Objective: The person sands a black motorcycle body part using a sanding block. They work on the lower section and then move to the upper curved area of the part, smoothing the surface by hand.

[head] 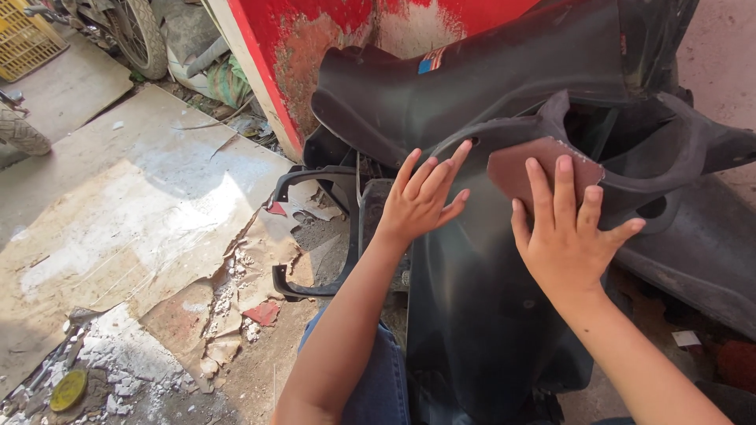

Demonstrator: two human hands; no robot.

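Outdoors, on a cracked concrete floor (142, 212) littered with rubble, by a peeling red wall (315, 39). Large curved black plastic scooter body panel (472, 283) stood under both hands. Left hand (421, 201) lay flat on the panel, fingers (441, 169) spread, gripping nothing. Right hand (567, 232) pressed a reddish-brown sheet of sandpaper (520, 169) against the panel's upper edge, fingers extended over it. Tyre (146, 35) and yellow plastic crate (27, 39) stood well away, beyond the left hand's fingers.

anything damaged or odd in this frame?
Yes. The cardboard sheet on the ground is torn and peeling at its right edge, with white rubble strewn beside it. The red wall has paint flaking off. The black plastic panel under both hands shows no clear damage.
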